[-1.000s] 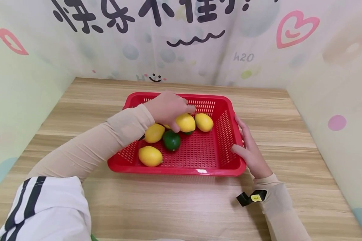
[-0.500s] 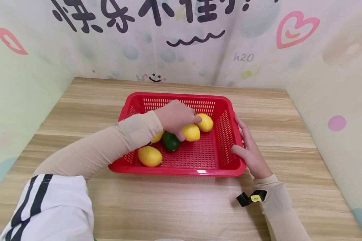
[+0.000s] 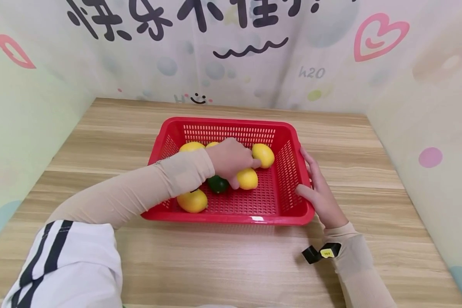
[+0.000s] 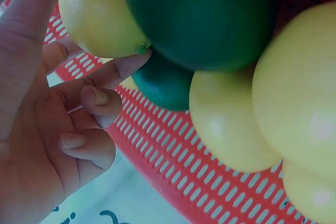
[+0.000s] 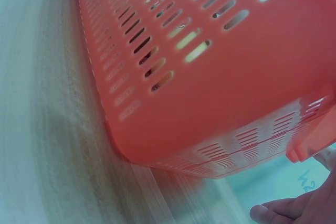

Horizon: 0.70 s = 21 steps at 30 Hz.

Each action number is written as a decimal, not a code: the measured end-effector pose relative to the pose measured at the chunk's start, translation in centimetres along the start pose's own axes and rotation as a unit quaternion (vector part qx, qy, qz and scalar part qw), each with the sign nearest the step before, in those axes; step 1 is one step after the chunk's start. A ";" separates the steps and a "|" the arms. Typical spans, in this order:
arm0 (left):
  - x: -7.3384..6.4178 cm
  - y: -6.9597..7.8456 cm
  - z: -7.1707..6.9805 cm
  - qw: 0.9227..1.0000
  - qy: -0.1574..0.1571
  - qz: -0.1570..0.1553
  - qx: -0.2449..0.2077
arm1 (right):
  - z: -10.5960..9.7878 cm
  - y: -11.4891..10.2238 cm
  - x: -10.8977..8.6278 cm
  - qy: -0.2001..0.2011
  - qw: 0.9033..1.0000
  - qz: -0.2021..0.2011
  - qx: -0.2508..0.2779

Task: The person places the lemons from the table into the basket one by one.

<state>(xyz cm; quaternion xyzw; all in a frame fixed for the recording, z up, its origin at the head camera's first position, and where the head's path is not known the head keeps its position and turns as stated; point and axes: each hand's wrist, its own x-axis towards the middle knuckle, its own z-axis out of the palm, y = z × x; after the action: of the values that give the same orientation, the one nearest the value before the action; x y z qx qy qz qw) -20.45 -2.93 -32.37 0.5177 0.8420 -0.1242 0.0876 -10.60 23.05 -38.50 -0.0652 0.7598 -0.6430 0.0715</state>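
Observation:
My left hand (image 3: 232, 158) reaches into a red plastic basket (image 3: 231, 219) and pinches a lemon (image 3: 248, 179) between thumb and fingers, low over the basket floor. In the left wrist view this lemon (image 4: 97, 19) lies against the fingers, with its green tip showing. Another lemon (image 3: 263, 155) sits just beyond the fingertips. A dark green, lime-like fruit (image 3: 217, 185) lies beside the thumb; a second green fruit (image 4: 165, 85) appears in the left wrist view. My right hand (image 3: 323, 199) holds the basket's right rim, thumb inside and fingers outside.
More lemons lie at the basket's left, one near the front (image 3: 192, 201) and one at the back (image 3: 191, 146); the left forearm hides part of the fruit. The basket stands on a wooden table (image 3: 223, 265). A printed curtain (image 3: 254, 81) hangs behind.
My left hand has moved right and toward the front of the basket, bringing the pinched lemon along and lower. Lemons at the back left have come into sight. My right hand stays on the rim.

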 end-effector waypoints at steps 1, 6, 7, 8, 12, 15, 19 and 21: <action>0.2 0.1 0.1 1.000 -0.004 0.001 0.004 | 0.0 0.0 0.0 0.000 1.000 0.000 0.000; 0.8 0.5 0.6 0.999 -0.025 0.009 0.023 | -0.1 0.0 0.0 -0.002 1.000 -0.001 0.003; 0.8 0.6 0.6 0.999 -0.026 0.010 0.027 | 0.0 0.0 0.0 -0.003 1.000 -0.001 0.005; 0.8 0.7 0.6 0.999 -0.027 0.010 0.030 | 0.0 0.0 0.0 -0.004 1.000 -0.001 0.006; 0.8 0.8 0.7 0.999 -0.026 0.005 0.040 | 0.2 0.1 0.1 -0.005 1.000 0.001 0.010; 0.9 1.0 0.7 0.999 -0.024 0.002 0.045 | 0.2 0.1 0.1 -0.005 1.000 0.002 0.007; 1.0 1.1 0.9 0.999 -0.021 0.000 0.050 | 0.1 0.0 0.0 -0.006 1.000 0.003 0.003; 1.1 1.1 1.0 0.998 -0.022 -0.002 0.053 | 0.1 0.0 0.1 -0.008 1.000 0.003 0.003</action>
<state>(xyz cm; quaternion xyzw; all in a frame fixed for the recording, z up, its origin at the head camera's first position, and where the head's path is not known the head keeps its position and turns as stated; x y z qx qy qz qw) -19.91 -1.83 -33.71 0.5174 0.8330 -0.1798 0.0783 -10.66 22.98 -38.49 -0.0675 0.7571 -0.6449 0.0794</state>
